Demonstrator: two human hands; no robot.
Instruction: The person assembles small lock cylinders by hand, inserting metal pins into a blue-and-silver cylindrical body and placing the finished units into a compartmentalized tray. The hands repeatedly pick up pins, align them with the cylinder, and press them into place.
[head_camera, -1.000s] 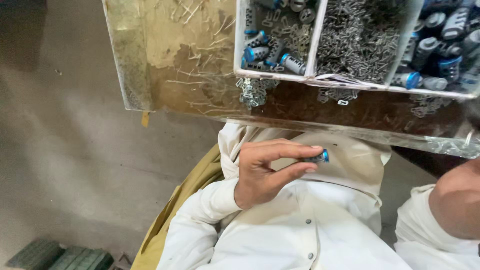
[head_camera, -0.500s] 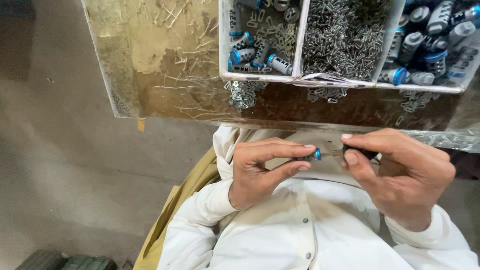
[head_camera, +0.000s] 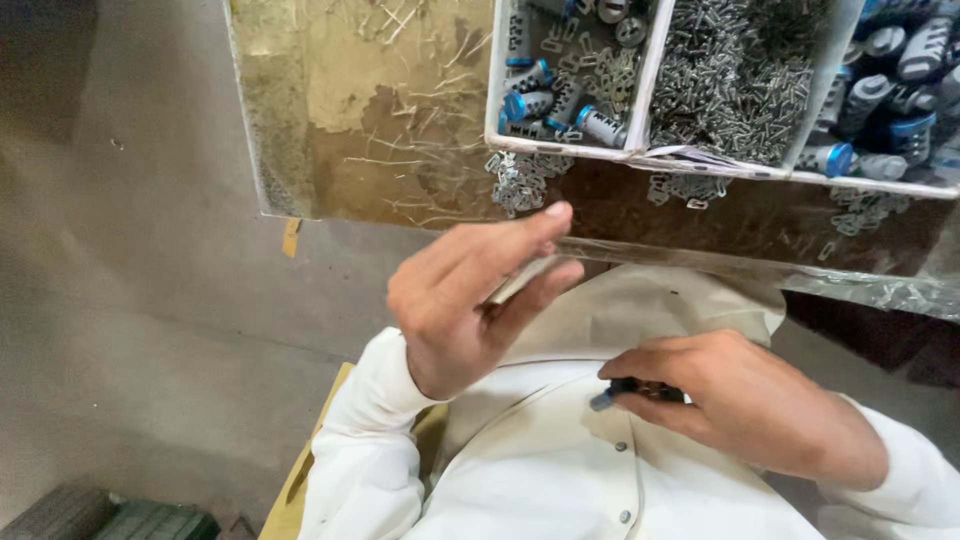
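Two hands, right hand (head_camera: 745, 405) clamped on small blue-tipped cylinder (head_camera: 612, 395), left hand (head_camera: 470, 300) spread apart

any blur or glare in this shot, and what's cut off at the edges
Head view: the left hand is slightly motion-blurred at the fingertips; the right hand, pinching a small dark blue-tipped part, is sharper. Glare streaks the clear plastic sheet at the table edge. The divided tray is cropped at top and right.

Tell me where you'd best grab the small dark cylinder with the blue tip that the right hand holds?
Probably by the dark cylinder's blue tip, coming from the left: that end pokes out free, while the right hand's fingers cover the rest. The left hand hangs open nearby.
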